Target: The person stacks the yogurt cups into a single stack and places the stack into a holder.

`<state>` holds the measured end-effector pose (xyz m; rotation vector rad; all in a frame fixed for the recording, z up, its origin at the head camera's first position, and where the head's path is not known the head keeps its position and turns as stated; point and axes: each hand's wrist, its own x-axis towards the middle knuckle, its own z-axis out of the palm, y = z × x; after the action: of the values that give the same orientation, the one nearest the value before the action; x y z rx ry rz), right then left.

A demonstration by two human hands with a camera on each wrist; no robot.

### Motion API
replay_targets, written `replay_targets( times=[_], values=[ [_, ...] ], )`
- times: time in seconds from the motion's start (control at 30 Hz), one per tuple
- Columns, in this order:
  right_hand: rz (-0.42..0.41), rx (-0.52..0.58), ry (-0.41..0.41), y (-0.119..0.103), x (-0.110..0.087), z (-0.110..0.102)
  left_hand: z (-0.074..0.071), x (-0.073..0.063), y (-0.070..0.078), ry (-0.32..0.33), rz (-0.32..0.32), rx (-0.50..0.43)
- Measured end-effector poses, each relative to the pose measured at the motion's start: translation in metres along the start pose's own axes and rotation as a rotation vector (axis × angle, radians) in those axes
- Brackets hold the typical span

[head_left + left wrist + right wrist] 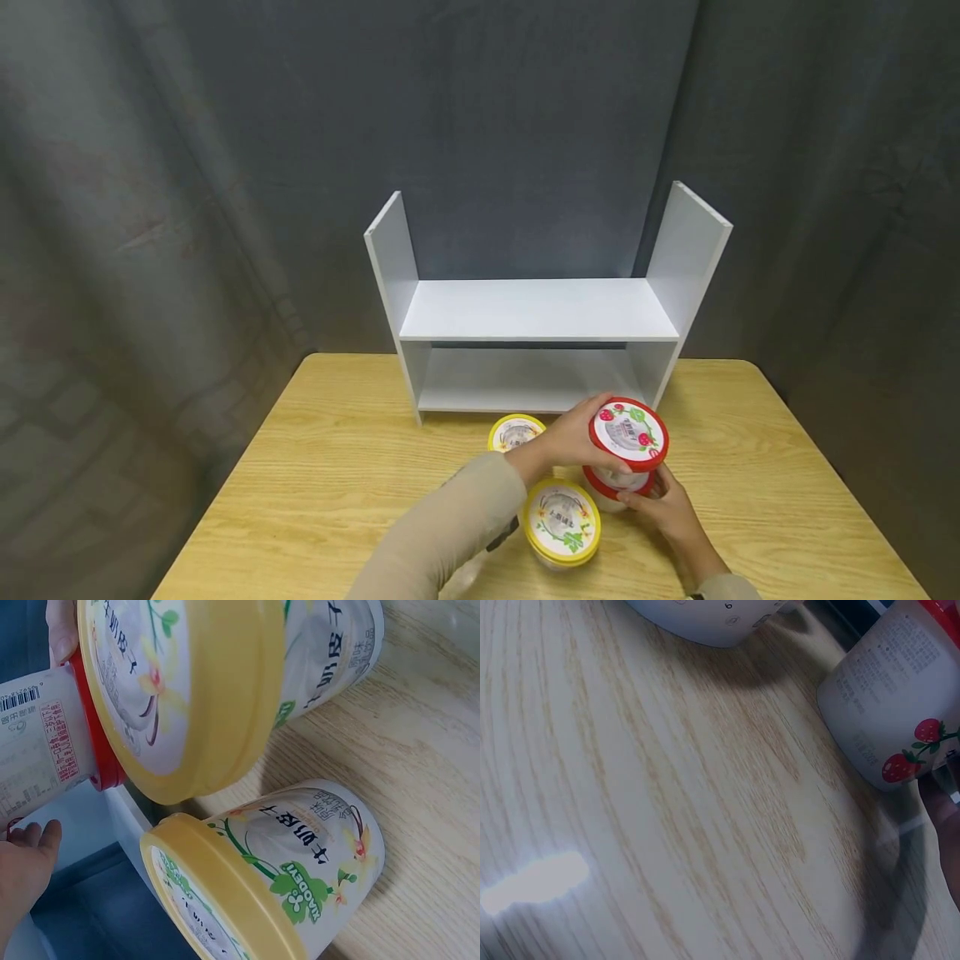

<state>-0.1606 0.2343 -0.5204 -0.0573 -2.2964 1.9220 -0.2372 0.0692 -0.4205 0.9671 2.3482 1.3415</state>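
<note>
Two tubs with red lids and strawberry pictures appear one above the other in the head view. My left hand (577, 437) grips the upper red-lidded tub (630, 433) around its lid, thumb at the near side. Just below, my right hand (667, 508) holds the lower red-lidded tub (597, 486), mostly covered by the upper one. Whether the two tubs touch cannot be told. Beside the left forearm are a near yellow-lidded tub (562, 521) and a farther yellow-lidded tub (517, 433), partly hidden by the arm.
A white two-level shelf (540, 308) with raised side panels stands at the back of the wooden table (315, 483). Its lower board (517, 379) lies just behind the tubs. Dark grey curtains (525, 133) hang behind and at both sides.
</note>
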Motion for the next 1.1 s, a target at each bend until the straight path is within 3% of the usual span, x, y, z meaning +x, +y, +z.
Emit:
replay_targets(
  times=[0.27, 0.5, 0.77, 0.93, 1.1],
  values=[
    [0.039, -0.024, -0.016, -0.003, 0.002, 0.0, -0.006, -0.004, 0.003, -0.008, -0.069, -0.018],
    [0.053, -0.029, -0.007, -0.004, 0.002, 0.0, -0.022, -0.016, 0.001, 0.009, -0.089, 0.054],
    [0.018, -0.029, 0.018, 0.0, 0.002, 0.0, -0.041, -0.033, -0.015, 0.067, -0.131, 0.065],
    [-0.001, -0.032, 0.012, 0.003, 0.002, -0.001, -0.049, -0.046, -0.029, 0.09, -0.107, 0.078],
    [0.041, -0.045, 0.004, -0.001, 0.003, 0.0, -0.057, -0.059, -0.041, 0.111, -0.098, 0.06]
  ],
)
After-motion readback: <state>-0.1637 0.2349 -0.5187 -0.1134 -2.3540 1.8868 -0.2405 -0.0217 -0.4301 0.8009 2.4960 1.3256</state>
